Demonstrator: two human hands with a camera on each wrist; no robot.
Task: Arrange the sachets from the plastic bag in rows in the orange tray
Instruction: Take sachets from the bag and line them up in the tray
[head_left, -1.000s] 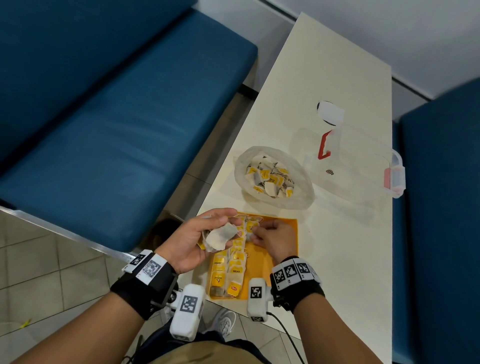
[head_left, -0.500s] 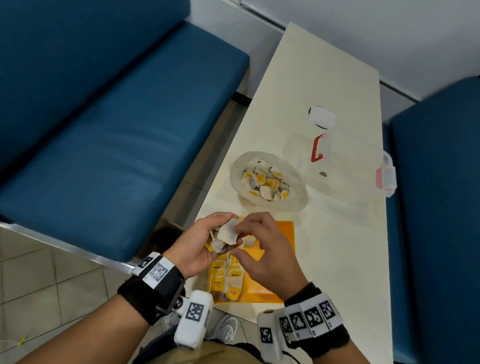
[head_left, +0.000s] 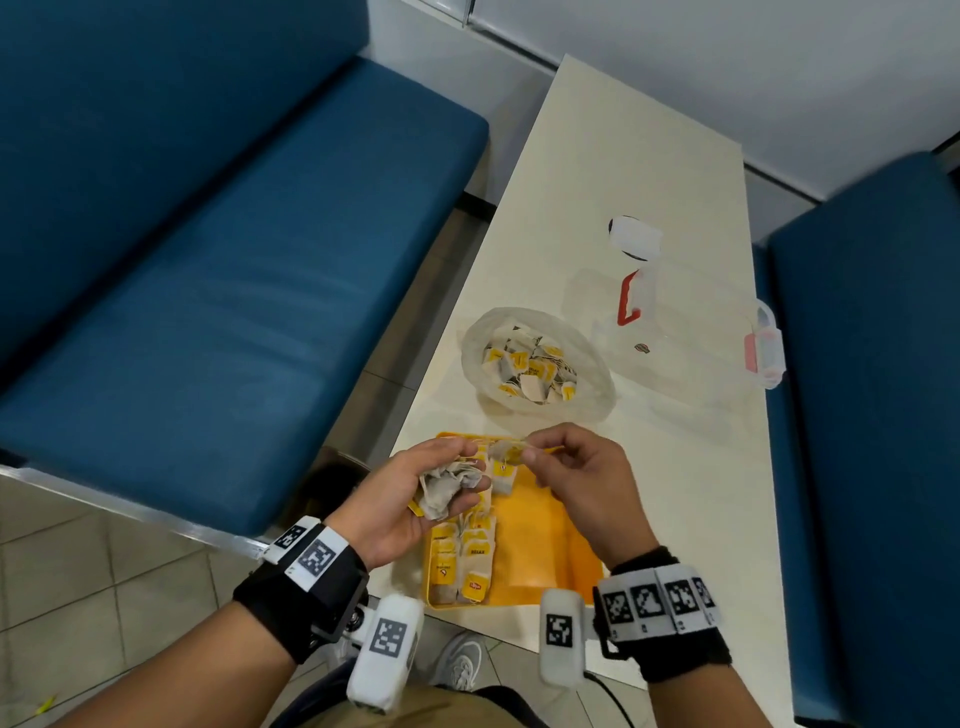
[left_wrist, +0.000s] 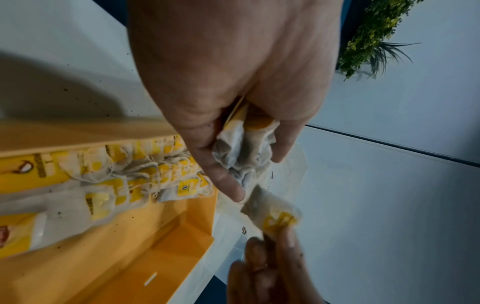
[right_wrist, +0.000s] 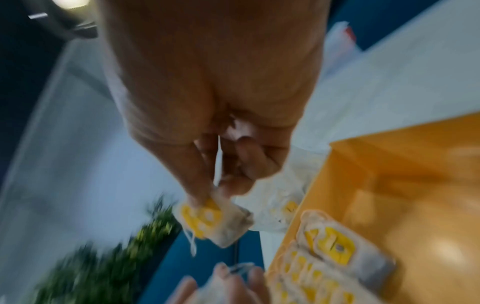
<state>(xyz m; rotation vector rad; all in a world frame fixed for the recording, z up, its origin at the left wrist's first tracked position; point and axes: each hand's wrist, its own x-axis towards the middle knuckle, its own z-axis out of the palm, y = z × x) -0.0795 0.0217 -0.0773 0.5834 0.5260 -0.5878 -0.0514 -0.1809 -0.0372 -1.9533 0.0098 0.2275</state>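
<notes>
**Single sachet pulled off the left-hand bunch, held above the tray's far end**

Sachet (head_left: 506, 453) pinched between right thumb and fingertips (right_wrist: 205, 197), in the air over the far edge of the orange tray (head_left: 545, 545), not yet laid down. Half a second ago the right hand (head_left: 582, 478) was lower and nearer the body, reaching into the bunch; a second ago it was down on the tray. Now it has risen and drawn one sachet clear, so a new placement cycle is starting. My read: next step is laying it in the row.

Orientation: in the head view its long axis runs roughly left-right, yellow tag end at the right fingers, paper end toward the left hand. String hangs loose below in the right wrist view. That view is motion-blurred, so exact tilt is unclear.

Left hand (head_left: 415, 499) has its fingers curled round a crumpled bunch of sachets (head_left: 449, 486), thumb pressing on top, just beside the pinched one.

Tray: rows of sachets (head_left: 462, 561) fill the left side, tags up, overlapping along the tray's length; right side bare orange. Plastic bag (head_left: 535, 364) sits just beyond the tray, open, many sachets left inside. Clear container (head_left: 701, 332) with red clips lies further right on the table (head_left: 623, 156).
</notes>
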